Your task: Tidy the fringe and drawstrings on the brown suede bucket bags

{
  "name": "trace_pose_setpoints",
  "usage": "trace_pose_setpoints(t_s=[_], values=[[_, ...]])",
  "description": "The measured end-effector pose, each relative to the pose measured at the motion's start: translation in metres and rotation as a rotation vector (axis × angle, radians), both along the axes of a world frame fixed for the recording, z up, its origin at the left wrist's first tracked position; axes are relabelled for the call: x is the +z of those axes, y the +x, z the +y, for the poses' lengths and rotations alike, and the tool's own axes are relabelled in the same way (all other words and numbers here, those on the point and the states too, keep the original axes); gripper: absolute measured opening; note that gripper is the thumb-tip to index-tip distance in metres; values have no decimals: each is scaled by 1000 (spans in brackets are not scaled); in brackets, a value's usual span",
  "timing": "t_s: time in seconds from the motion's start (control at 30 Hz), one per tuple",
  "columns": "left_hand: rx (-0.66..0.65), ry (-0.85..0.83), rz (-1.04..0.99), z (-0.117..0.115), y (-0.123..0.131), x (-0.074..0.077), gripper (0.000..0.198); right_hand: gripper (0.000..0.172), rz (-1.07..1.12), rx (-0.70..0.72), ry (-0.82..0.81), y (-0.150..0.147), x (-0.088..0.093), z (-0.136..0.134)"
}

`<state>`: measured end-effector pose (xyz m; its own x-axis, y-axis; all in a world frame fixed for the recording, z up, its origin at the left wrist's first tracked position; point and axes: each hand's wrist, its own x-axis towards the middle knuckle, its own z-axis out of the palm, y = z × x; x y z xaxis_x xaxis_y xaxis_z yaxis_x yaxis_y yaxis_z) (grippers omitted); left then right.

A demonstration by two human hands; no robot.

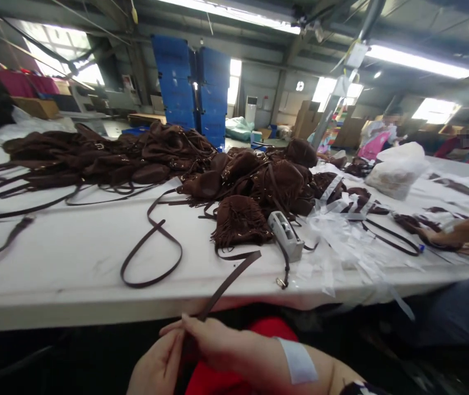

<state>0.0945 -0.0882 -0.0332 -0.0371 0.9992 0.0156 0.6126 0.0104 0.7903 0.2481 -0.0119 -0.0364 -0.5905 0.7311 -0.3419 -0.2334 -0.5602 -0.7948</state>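
Note:
A dark brown strap [228, 280] runs from between my hands up over the table's front edge, its free end just above the white surface. My right hand [213, 340] pinches the strap below the edge, with a pale patch [298, 361] stuck to the forearm. Close against it, my left hand [156, 362] is closed on the same strap; its lower part is hidden between the hands. Ahead lies a brown fringed bag [240, 219], with a grey tape dispenser [286, 236] at its right. Another brown strap [152, 282] loops on the table to the left.
Heaps of brown bags [115, 156] cover the back of the white table [73, 263]. Clear plastic strips [341, 247] lie scattered right of the dispenser, before a filled plastic bag [399, 170]. A co-worker's arms [465, 230] reach in at the right.

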Motion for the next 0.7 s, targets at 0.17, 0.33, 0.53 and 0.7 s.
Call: trace_pose_setpoints(t_s=[0.17, 0.33, 0.53, 0.7], values=[[0, -144, -8, -13, -4, -2, 44, 50, 60, -524, -88, 19, 10, 26], [-25, -113, 10, -15, -4, 1, 43, 48, 5, -92, -143, -12, -18, -9], [-5, -249, 14, -22, -16, -6, 42, 45, 50, -459, -295, -1, -11, 18], [18, -182, 74, -21, -2, 1, 40, 55, -16, -461, -66, -21, -19, 10]])
